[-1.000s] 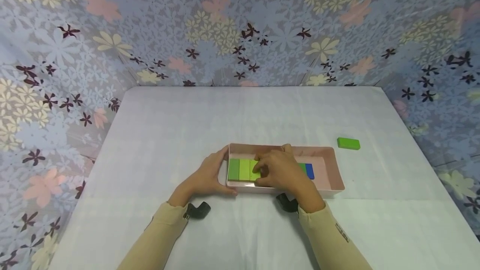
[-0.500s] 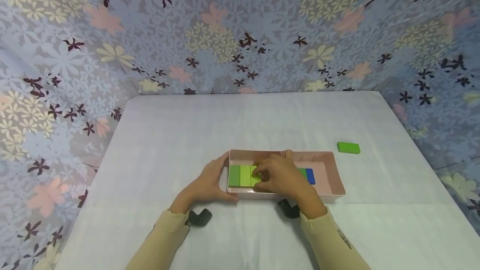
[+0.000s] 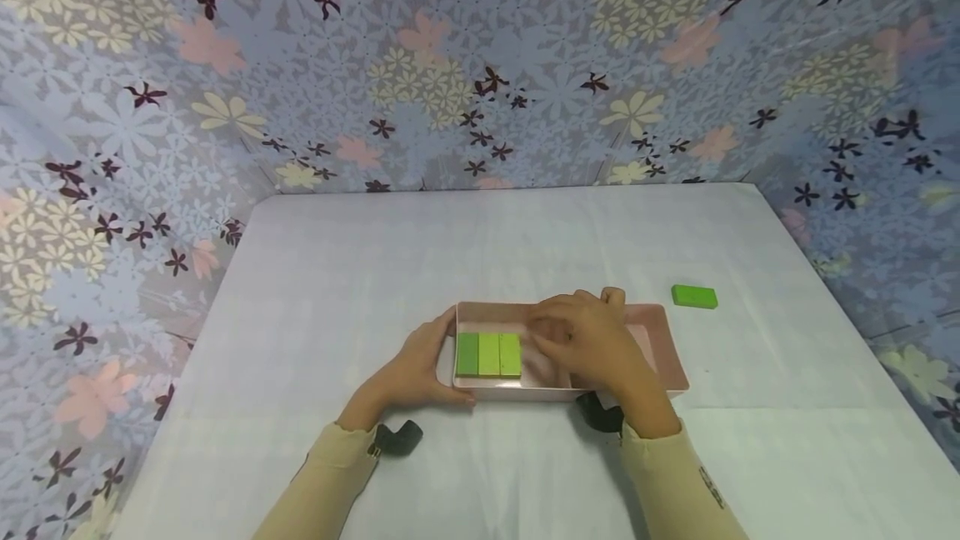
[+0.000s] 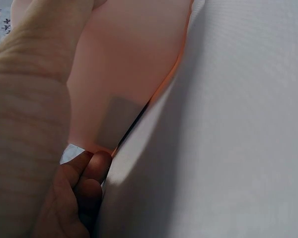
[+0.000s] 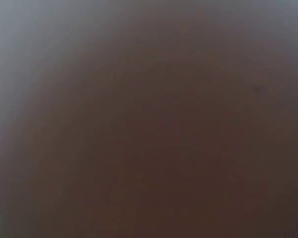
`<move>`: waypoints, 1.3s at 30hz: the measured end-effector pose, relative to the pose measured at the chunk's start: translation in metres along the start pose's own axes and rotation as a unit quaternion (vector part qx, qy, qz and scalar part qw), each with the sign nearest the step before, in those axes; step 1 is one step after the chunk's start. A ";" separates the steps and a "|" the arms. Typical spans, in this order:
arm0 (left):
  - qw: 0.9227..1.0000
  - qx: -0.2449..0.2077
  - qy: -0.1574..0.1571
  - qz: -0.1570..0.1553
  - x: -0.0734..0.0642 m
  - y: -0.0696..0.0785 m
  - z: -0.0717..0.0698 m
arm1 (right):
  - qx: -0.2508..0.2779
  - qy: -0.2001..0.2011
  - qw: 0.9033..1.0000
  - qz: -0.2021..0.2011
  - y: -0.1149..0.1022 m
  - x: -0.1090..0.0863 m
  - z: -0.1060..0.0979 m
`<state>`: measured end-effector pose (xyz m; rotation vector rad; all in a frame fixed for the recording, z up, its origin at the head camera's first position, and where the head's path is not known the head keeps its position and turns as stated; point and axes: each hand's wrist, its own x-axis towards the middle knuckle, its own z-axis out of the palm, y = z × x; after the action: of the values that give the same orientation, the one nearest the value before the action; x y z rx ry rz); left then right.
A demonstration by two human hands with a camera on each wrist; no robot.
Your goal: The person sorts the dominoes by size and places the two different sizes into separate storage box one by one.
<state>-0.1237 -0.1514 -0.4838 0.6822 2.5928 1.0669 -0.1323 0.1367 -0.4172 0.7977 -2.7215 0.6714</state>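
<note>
A long pink box (image 3: 510,395) lies across the table in the head view. My left hand (image 3: 416,365) grips its left end, thumb along the near wall and fingers at the far corner. Inside, at that end, a darker green block (image 3: 468,355) and two yellow-green blocks (image 3: 499,355) stand side by side. My right hand (image 3: 588,340) is over the middle of the box, fingers loosely bent and thumb apart; I see nothing held in it. It hides part of the box floor. In the left wrist view, fingertips (image 4: 97,166) lie against the pink wall. The right wrist view is a dark blur.
A loose bright green block (image 3: 694,297) lies on the white tabletop (image 3: 360,265), beyond the box's right end. Flowered cloth (image 3: 450,65) rises behind and at both sides of the table.
My right hand has moved right, off the yellow-green blocks, which now show fully. It now covers where a green and a blue block were visible. My left hand stays on the box.
</note>
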 end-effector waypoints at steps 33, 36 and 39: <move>1.000 -0.004 0.002 -0.010 0.000 0.000 0.002 | -0.028 0.081 0.993 0.085 0.048 -0.037 -0.037; 1.000 -0.001 -0.002 -0.010 0.000 0.000 0.002 | -0.024 0.080 0.991 0.102 0.053 -0.042 -0.041; 1.000 -0.001 -0.001 -0.007 0.000 0.000 0.003 | -0.019 0.083 0.989 0.125 0.057 -0.047 -0.046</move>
<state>-0.1224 -0.1499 -0.4855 0.6625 2.5901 1.0631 -0.1214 0.2230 -0.4138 0.3755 -2.6936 0.6980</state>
